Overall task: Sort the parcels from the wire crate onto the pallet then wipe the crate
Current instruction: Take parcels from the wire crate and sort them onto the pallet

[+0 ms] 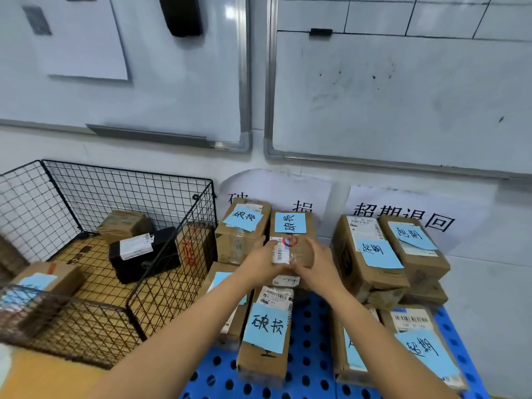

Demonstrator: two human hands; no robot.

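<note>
The left hand and right hand curl round 1 blue-noted parcel, seemingly seating it beside like-labelled boxes on the pallet; left of the hands, the wire crate holds more parcels, so wiping waits.

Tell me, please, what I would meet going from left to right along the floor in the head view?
Blue-noted parcel in the wire crate → black parcel → left hand → right hand, both gripping the middle parcel → right-hand stack of parcels.
</note>
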